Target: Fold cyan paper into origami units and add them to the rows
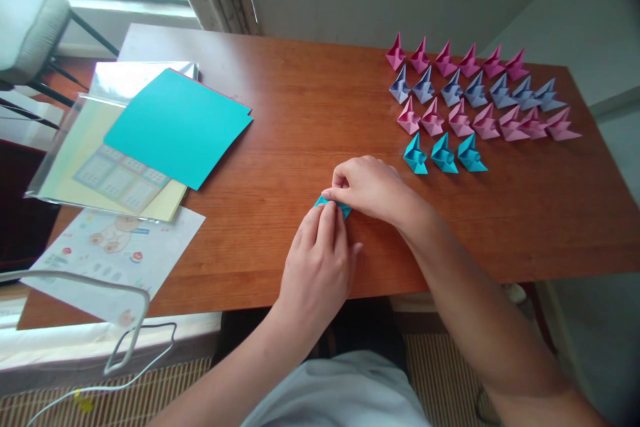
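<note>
A small folded piece of teal paper lies on the table in front of me, mostly hidden under my fingers. My left hand presses it down with fingertips held close together. Coming from the right, my right hand has its fingers curled, with thumb and forefinger pinched at the paper's upper edge. The exact fold beneath the fingers cannot be made out. Beyond my right hand stand three folded teal paper figures in a short row.
Behind the teal row are rows of folded figures: light pink, lavender and dark pink. At left, teal sheets overlap a clear packet of yellow paper. A printed sheet and a white cable are near the front left.
</note>
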A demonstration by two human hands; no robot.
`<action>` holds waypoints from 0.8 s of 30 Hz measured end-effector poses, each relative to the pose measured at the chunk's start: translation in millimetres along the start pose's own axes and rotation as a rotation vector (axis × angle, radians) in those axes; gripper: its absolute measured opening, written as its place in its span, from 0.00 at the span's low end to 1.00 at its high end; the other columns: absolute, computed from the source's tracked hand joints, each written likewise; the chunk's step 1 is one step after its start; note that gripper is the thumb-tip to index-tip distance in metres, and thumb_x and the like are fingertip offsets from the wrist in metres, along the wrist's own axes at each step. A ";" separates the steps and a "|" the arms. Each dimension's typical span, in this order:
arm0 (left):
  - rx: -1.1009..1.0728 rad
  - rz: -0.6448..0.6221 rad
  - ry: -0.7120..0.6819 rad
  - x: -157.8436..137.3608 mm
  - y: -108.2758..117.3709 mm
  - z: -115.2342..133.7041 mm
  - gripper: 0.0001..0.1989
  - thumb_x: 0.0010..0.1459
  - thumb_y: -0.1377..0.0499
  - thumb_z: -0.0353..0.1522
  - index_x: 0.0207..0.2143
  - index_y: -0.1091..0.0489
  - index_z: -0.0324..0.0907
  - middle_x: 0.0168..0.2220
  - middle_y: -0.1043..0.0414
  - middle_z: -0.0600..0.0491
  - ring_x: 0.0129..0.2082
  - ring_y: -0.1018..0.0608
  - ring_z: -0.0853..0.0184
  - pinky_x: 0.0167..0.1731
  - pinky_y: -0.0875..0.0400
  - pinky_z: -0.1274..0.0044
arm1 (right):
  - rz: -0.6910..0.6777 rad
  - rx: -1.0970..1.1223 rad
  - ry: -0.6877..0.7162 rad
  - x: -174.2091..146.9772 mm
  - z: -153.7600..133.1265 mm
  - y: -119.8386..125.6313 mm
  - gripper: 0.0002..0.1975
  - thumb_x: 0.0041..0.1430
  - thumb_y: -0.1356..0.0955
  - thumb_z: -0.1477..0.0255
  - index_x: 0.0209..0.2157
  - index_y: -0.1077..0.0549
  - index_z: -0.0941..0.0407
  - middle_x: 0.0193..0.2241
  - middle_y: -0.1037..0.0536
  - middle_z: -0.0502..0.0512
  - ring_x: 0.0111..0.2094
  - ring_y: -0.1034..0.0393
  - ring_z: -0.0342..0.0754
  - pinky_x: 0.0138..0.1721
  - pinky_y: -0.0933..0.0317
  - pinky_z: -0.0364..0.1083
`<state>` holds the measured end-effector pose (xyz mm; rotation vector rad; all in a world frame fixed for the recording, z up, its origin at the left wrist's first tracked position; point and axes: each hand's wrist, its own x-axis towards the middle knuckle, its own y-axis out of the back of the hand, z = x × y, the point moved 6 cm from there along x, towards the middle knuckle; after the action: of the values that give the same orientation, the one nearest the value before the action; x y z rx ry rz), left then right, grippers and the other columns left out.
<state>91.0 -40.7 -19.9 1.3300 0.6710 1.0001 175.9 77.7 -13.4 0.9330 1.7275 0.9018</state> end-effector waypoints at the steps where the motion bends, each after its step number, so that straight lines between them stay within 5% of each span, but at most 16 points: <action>1: -0.003 -0.036 0.001 -0.8 -3.2 0.8 0.30 0.70 0.49 0.36 0.64 0.40 0.17 0.63 0.34 0.28 0.64 0.32 0.45 0.64 0.34 0.59 | 0.012 0.003 0.006 -0.7 -0.2 -0.1 0.12 0.60 0.30 0.59 0.29 0.20 0.50 0.31 0.17 0.52 0.34 0.25 0.50 0.28 0.49 0.46; 15: -0.016 -0.127 0.046 0.0 -6.9 6.0 0.47 0.62 0.43 0.54 0.66 0.41 0.22 0.66 0.41 0.26 0.66 0.36 0.39 0.67 0.40 0.57 | 0.068 0.051 0.003 -4.7 1.2 -2.1 0.11 0.61 0.30 0.61 0.28 0.22 0.52 0.30 0.18 0.52 0.33 0.26 0.50 0.28 0.50 0.46; 24: -0.045 -0.076 0.056 -3.7 -9.5 6.0 0.43 0.62 0.43 0.53 0.66 0.40 0.29 0.67 0.42 0.28 0.67 0.37 0.39 0.66 0.40 0.54 | 0.142 0.147 0.067 -6.8 5.4 -6.9 0.10 0.61 0.29 0.64 0.28 0.22 0.53 0.28 0.19 0.50 0.32 0.28 0.47 0.31 0.45 0.45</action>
<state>96.5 -46.2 -28.8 1.2323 0.7322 0.9880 181.4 69.5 -18.3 1.1458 1.8217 0.9155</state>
